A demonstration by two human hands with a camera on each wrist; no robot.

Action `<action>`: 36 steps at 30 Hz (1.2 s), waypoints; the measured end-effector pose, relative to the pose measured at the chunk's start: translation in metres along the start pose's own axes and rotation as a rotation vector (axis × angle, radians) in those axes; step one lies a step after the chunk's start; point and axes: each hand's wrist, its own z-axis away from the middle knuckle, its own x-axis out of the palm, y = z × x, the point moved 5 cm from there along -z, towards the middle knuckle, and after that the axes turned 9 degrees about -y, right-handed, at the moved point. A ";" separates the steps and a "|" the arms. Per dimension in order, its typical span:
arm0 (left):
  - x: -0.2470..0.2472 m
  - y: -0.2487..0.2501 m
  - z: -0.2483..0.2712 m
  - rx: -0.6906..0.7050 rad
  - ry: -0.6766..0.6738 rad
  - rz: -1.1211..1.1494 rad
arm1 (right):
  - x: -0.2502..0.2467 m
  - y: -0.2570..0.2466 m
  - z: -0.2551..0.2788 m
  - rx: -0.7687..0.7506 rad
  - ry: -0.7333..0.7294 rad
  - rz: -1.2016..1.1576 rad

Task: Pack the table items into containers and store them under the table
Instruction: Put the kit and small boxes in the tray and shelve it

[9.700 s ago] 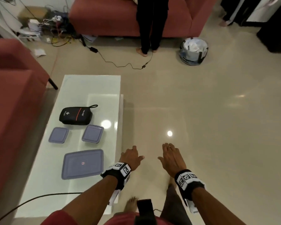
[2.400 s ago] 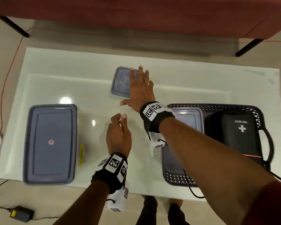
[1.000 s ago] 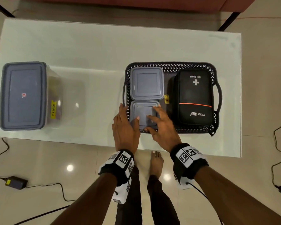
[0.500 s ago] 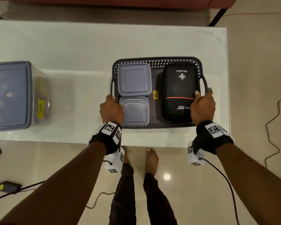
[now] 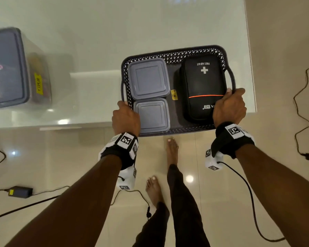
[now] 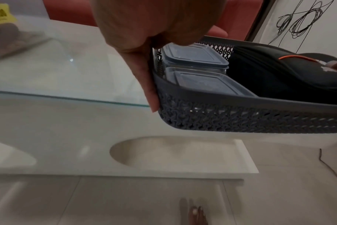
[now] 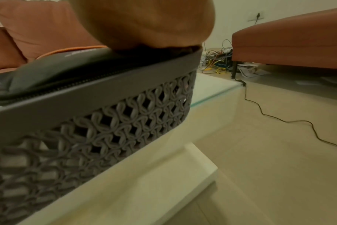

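A dark grey lattice basket (image 5: 175, 55) is lifted off the glass table (image 5: 96, 32), its near edge hanging past the table's front. Inside lie two small grey-lidded boxes (image 5: 148, 78) (image 5: 152, 114) and a black first aid kit (image 5: 202, 86). My left hand (image 5: 126, 118) grips the basket's left handle and rim; in the left wrist view the fingers (image 6: 150, 85) wrap the corner of the basket (image 6: 240, 121). My right hand (image 5: 228, 106) grips the right handle, thumb on the kit. The right wrist view has the basket wall (image 7: 87, 129) close up.
A large clear box with a grey lid (image 5: 5, 66) stands on the table's left end. A lower white shelf (image 6: 164, 155) sits under the glass top. Cables (image 5: 300, 111) and a power adapter (image 5: 20, 191) lie on the tiled floor beside my bare feet (image 5: 171, 148).
Both hands moved from the small box to the basket handles, then raised the basket and pulled it toward me, past the table's front edge.
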 end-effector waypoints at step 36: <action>0.267 -0.108 -0.112 0.116 -0.176 0.084 | 0.243 0.155 -0.066 -0.413 -0.588 0.173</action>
